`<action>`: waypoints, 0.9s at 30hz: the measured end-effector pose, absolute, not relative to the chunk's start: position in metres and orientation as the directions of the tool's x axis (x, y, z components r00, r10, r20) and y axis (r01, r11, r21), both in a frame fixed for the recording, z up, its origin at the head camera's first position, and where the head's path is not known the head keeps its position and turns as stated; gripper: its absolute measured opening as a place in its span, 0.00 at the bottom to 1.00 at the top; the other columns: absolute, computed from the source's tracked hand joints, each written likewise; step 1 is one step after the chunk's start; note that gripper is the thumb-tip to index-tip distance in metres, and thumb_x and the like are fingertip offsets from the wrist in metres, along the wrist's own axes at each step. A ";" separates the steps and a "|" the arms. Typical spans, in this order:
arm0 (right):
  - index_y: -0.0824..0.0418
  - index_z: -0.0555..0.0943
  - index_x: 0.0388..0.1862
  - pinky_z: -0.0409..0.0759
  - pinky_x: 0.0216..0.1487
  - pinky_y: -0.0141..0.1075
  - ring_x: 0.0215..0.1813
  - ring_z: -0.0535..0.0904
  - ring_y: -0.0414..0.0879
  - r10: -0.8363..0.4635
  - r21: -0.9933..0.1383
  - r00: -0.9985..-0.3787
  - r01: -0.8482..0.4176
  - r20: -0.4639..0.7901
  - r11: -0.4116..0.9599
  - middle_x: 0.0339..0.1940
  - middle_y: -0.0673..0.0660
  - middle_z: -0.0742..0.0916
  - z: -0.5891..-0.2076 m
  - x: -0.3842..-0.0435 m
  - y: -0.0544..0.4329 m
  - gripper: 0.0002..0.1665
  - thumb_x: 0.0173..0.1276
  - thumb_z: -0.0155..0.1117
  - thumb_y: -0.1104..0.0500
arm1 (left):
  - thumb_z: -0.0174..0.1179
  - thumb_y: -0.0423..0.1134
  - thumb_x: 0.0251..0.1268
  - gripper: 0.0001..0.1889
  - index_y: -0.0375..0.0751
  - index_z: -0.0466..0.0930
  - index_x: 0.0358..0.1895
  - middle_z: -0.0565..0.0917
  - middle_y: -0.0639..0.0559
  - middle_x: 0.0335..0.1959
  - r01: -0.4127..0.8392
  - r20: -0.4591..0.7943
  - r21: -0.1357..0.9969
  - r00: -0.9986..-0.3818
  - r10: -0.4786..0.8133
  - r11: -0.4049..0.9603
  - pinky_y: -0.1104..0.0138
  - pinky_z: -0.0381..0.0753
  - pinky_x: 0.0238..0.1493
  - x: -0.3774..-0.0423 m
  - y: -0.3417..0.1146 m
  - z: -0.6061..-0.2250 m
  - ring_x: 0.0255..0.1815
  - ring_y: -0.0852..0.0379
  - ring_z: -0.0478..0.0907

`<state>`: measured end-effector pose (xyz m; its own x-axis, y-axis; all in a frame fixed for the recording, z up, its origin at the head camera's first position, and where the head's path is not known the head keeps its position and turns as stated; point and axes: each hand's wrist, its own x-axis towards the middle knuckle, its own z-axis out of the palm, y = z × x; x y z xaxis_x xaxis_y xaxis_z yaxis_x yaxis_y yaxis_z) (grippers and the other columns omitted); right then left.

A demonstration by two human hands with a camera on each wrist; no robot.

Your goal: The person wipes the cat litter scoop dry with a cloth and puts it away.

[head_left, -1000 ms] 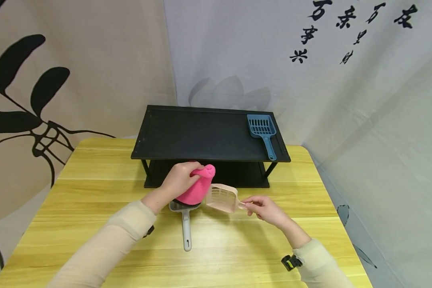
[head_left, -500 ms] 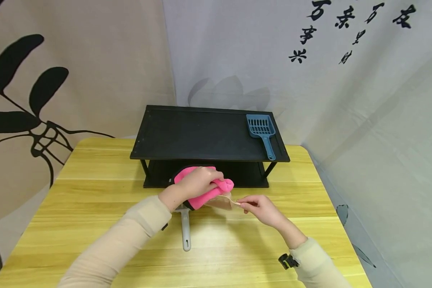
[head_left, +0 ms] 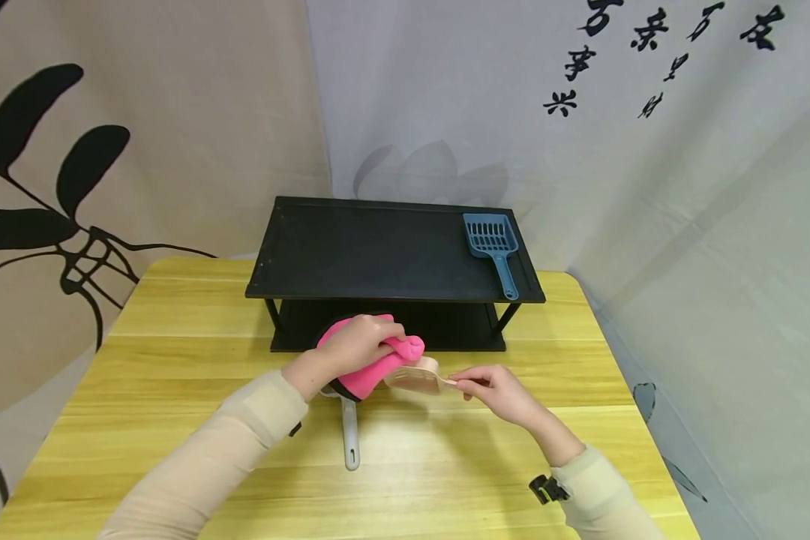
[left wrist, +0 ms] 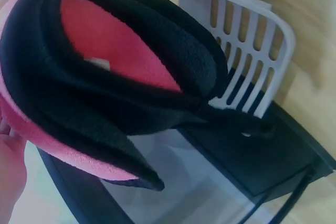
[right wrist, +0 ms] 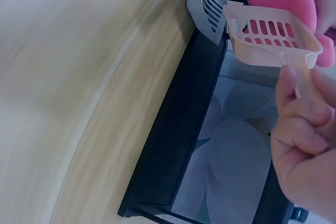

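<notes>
My left hand (head_left: 361, 345) grips a soft pink fabric hat (head_left: 371, 375) with black trim, bunched at one end. In the left wrist view the hat's black-edged opening gapes, with pink lining and a small white label inside. My right hand (head_left: 494, 394) pinches the handle of a beige slotted litter scoop (head_left: 417, 380) between thumb and fingers. The scoop's head is right beside the hat, which overlaps it in the right wrist view. A grey litter scoop (left wrist: 247, 40) lies partly under the hat in the head view, its handle (head_left: 350, 435) pointing toward me.
A black two-tier rack (head_left: 371, 251) stands at the back of the wooden table (head_left: 175, 397). On its top shelf, at the right, lies a blue litter scoop (head_left: 491, 244). Printed cloth (head_left: 412, 97) hangs behind and beside the table.
My left hand has moved right and down with the hat over the beige scoop, then slightly back left. The beige scoop has tilted in my right hand, which stays nearly in place.
</notes>
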<state>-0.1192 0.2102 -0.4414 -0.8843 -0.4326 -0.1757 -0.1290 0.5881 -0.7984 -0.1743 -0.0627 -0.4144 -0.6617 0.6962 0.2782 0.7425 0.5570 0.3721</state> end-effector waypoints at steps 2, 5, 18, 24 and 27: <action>0.64 0.83 0.48 0.70 0.30 0.30 0.31 0.74 0.41 -0.429 -0.799 -0.887 -0.129 -0.173 0.588 0.29 0.55 0.85 -0.441 -0.120 0.212 0.16 0.68 0.58 0.55 | 0.66 0.33 0.55 0.06 0.47 0.81 0.36 0.84 0.55 0.30 0.739 0.288 0.368 -0.668 0.686 0.565 0.72 0.78 0.34 -0.174 -0.066 -0.415 0.26 0.62 0.75; 0.65 0.82 0.48 0.71 0.31 0.31 0.31 0.74 0.40 -0.434 -0.807 -0.885 -0.129 -0.168 0.576 0.31 0.57 0.85 -0.442 -0.120 0.216 0.17 0.68 0.58 0.55 | 0.66 0.32 0.54 0.07 0.46 0.81 0.35 0.85 0.54 0.31 0.723 0.299 0.369 -0.687 0.662 0.583 0.71 0.79 0.35 -0.173 -0.072 -0.416 0.27 0.62 0.76; 0.72 0.78 0.50 0.59 0.17 0.26 0.14 0.61 0.35 -0.552 -0.911 -0.786 0.035 -0.278 0.410 0.26 0.54 0.84 -0.451 -0.129 0.239 0.19 0.70 0.55 0.58 | 0.66 0.30 0.53 0.07 0.43 0.80 0.34 0.82 0.51 0.28 0.412 0.238 0.628 -0.909 0.341 0.660 0.69 0.73 0.31 -0.179 -0.078 -0.429 0.27 0.58 0.70; 0.73 0.78 0.50 0.60 0.18 0.26 0.14 0.61 0.35 -0.592 -0.916 -0.757 0.020 -0.276 0.401 0.26 0.53 0.83 -0.448 -0.134 0.234 0.19 0.70 0.54 0.58 | 0.65 0.31 0.55 0.06 0.43 0.78 0.33 0.81 0.52 0.29 0.322 0.128 0.768 -0.924 0.360 0.553 0.71 0.74 0.31 -0.177 -0.063 -0.433 0.29 0.58 0.70; 0.72 0.79 0.50 0.60 0.18 0.26 0.14 0.61 0.36 -0.607 -0.908 -0.740 0.012 -0.291 0.420 0.26 0.55 0.84 -0.446 -0.136 0.231 0.19 0.70 0.55 0.58 | 0.64 0.31 0.56 0.06 0.42 0.76 0.33 0.81 0.50 0.31 0.297 0.095 0.803 -0.919 0.382 0.517 0.71 0.77 0.34 -0.176 -0.054 -0.435 0.30 0.58 0.72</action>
